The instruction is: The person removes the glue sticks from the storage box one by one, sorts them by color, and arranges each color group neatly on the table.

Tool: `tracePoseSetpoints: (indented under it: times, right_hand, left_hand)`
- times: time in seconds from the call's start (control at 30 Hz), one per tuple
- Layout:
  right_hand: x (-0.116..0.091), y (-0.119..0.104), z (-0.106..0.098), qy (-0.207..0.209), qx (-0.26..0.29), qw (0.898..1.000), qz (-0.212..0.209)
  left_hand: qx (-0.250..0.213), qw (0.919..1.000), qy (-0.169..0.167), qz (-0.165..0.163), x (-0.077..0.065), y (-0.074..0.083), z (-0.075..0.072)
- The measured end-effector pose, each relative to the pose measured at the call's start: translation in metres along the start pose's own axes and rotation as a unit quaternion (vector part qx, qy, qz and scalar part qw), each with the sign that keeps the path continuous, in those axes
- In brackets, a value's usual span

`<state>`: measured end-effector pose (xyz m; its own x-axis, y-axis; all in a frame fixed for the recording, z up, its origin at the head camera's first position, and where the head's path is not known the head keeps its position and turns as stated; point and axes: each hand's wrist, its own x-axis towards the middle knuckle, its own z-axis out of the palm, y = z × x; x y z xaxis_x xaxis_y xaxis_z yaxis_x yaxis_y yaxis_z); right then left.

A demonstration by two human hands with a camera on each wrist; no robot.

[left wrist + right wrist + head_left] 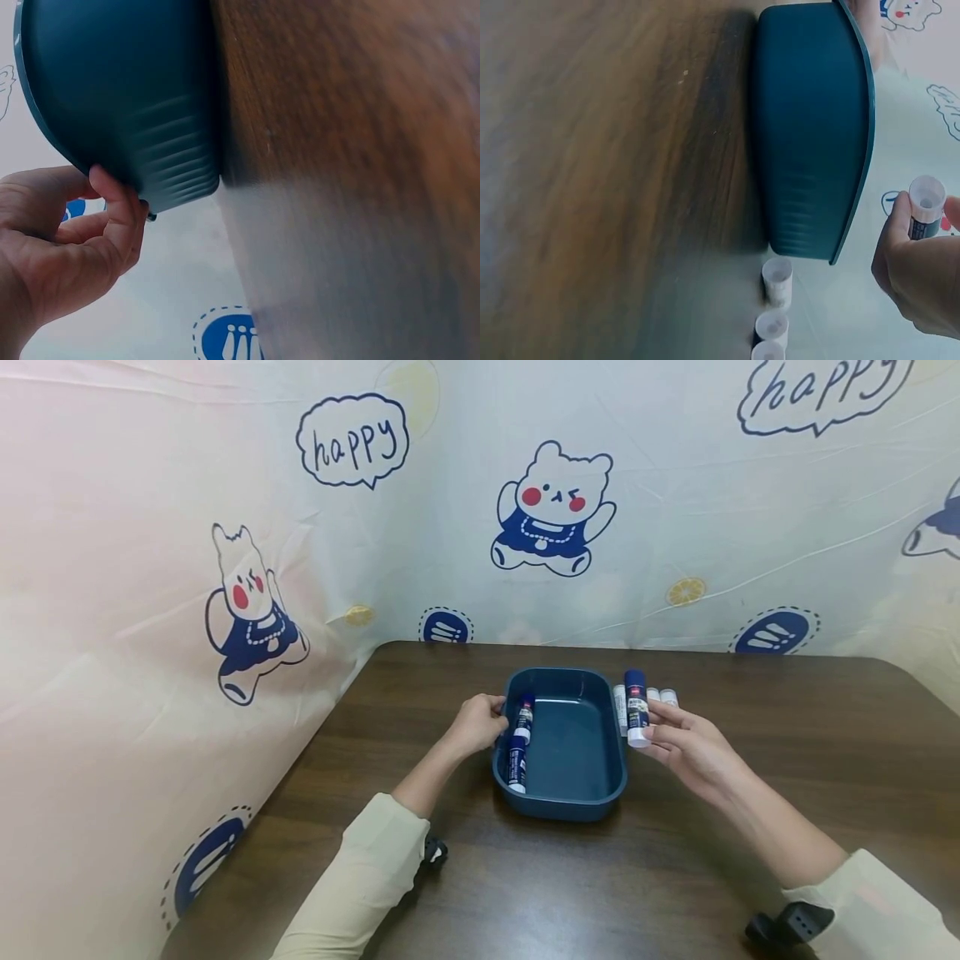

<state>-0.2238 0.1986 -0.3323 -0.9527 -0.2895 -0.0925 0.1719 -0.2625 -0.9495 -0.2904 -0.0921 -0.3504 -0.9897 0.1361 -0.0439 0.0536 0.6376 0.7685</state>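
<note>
A dark blue plastic bin (pixel 570 808) stands on the table. My left hand (pixel 477 727) pinches its left rim between thumb and fingers, as the left wrist view shows on the bin (pixel 120 90). Inside, along the left wall, lie two glue sticks with blue caps, the far one (pixel 524 718) and the near one (pixel 517 764). My right hand (pixel 693 752) holds another glue stick (pixel 636 710) just outside the bin's right rim, blue cap up and white base (pixel 928 193) down. Its label is too small to read.
Several more glue sticks lie on the table to the right of the bin, among them a white-based one (pixel 778 283) close to its wall. The brown wooden table (pixel 480 893) ends at the back against a printed cloth (pixel 450 527).
</note>
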Motion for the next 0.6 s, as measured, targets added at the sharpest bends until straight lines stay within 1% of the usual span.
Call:
tracePoseSetpoints:
  times: [0.1, 0.2, 0.33, 0.43, 0.6]
  right_hand:
    - [-0.004, 0.001, -0.005, 0.008, -0.008, 1.000, 0.001]
    - [-0.006, 0.004, -0.009, 0.014, -0.036, 0.999, 0.008]
    - [-0.008, 0.007, -0.013, 0.023, -0.073, 0.997, 0.030]
    - [-0.008, 0.010, -0.015, 0.026, -0.092, 0.994, 0.045]
    - [-0.008, 0.014, -0.018, 0.019, -0.120, 0.991, 0.057]
  left_hand:
    - [0.001, 1.0000, 0.001, 0.002, 0.001, 0.000, 0.001]
    - [0.002, 1.0000, 0.000, 0.000, 0.001, -0.001, 0.001]
    - [0.004, 1.0000, -0.002, -0.003, 0.001, -0.001, 0.001]
    - [0.005, 1.0000, -0.001, -0.003, 0.002, -0.001, 0.000]
    - [0.006, 1.0000, 0.000, 0.001, 0.001, -0.001, 0.000]
